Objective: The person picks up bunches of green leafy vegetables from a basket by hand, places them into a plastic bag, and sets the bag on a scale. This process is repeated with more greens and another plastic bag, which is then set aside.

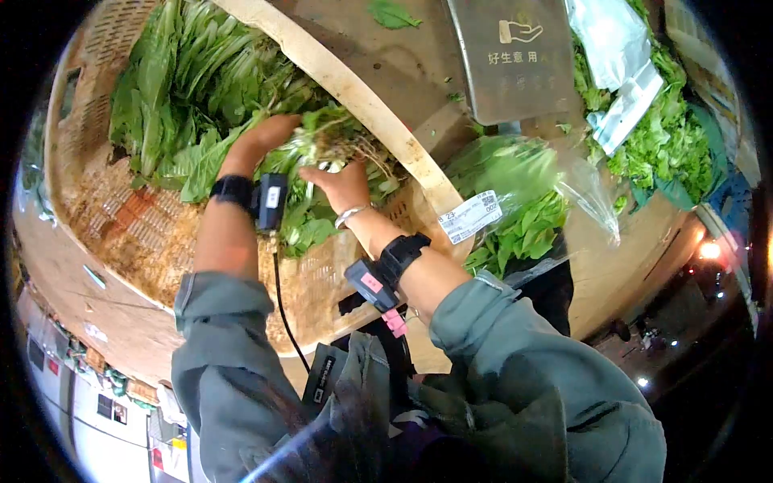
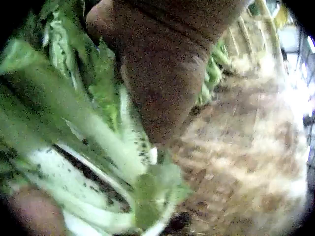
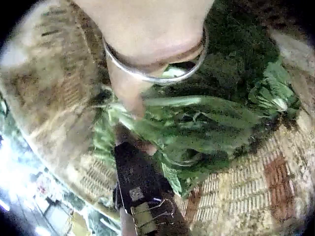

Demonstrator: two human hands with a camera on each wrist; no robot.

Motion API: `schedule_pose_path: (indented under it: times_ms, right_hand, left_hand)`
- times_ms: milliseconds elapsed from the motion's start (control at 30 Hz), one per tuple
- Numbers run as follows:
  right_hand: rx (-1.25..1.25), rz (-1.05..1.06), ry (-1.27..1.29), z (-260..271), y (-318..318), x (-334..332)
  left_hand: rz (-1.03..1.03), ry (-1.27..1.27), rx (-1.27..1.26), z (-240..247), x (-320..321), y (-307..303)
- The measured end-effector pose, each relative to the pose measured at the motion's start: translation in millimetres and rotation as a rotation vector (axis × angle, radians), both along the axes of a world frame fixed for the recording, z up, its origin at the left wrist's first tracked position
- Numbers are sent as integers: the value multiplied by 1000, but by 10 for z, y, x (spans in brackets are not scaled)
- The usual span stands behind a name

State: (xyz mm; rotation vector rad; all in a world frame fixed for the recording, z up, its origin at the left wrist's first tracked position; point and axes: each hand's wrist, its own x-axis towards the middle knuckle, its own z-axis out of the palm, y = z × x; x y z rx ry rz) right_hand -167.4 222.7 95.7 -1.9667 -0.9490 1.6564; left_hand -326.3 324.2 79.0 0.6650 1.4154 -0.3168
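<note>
Left hand (image 1: 266, 135): in among the leaves, fingers hidden; opening and hold cannot be told.
Right hand (image 1: 348, 187): thumb spread by the stalks, other fingers hidden; hold cannot be told.
Clump (image 1: 332, 125): rooted greens, right at both hands, inside the basket.
Basket (image 1: 338, 76): more greens (image 1: 193, 72) heaped toward its far side.
Bag (image 1: 503, 161): greens inside, just beside the basket.

Long-leafed, loose vegetables (image 1: 217, 64) run from bright to deep green, with pale white stalks flecked black. The cream slotted plastic basket (image 1: 97, 193) is blotched brown, its slits forming a grid with reddish-brown patches. A dark grey-brown rectangular board (image 1: 523, 84) bears a gold hand emblem and characters. Cuffed cloth sleeves (image 1: 555, 362) are grey-green; a thin metal bracelet (image 1: 349, 216) is silver; a rectangular sticker label (image 1: 471, 216) is white, printed black.
</note>
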Motion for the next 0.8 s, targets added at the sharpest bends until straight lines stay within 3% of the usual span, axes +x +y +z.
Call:
schedule_pose_path:
  times_ms: [33,67,133,167,200,267,400,433,533,567,667,700,733,800]
  right_hand:
    - [282,121,-200,64,43,-49]
    - [176,130,-50,441,304,13]
    - [356,-15,-206,284,315,-100]
    - [330,6,-149,158,353,-104]
    - [208,28,-14,-109,318,-89]
    - [82,79,16,-168,434,8]
    - [36,119,179,73,617,94]
    - [125,323,200,351,672,134]
    - [283,881,36,1259,667,107]
    - [373,855,43,1414,591,51]
    - [113,831,170,1433,578,-246]
    - [144,920,124,1630,588,-253]
    - [170,1005,80,1887,622,-283]
    - [137,1077,77,2152,545,-314]
  left_hand:
    - [500,-253,-68,80,-146,-120]
    - [559,-121,27,523,-46,-56]
    - [853,-184,-77,261,-363,-387]
    - [801,173,-51,407,-127,-317]
    - [883,146,-175,54,-211,-510]
    - [908,25,-74,144,34,-575]
    - [1230,87,-176,154,-109,-806]
    - [952,-125,193,174,-263,-1070]
    - [737,-71,313,783,-432,-1294]
    - [645,-23,349,984,-462,-1409]
    - [310,149,495,1475,-590,-1909]
    - [260,177,547,1614,-602,-2026]
    - [257,158,564,1668,-690,-2101]
    - [754,299,468,1900,-645,-2611]
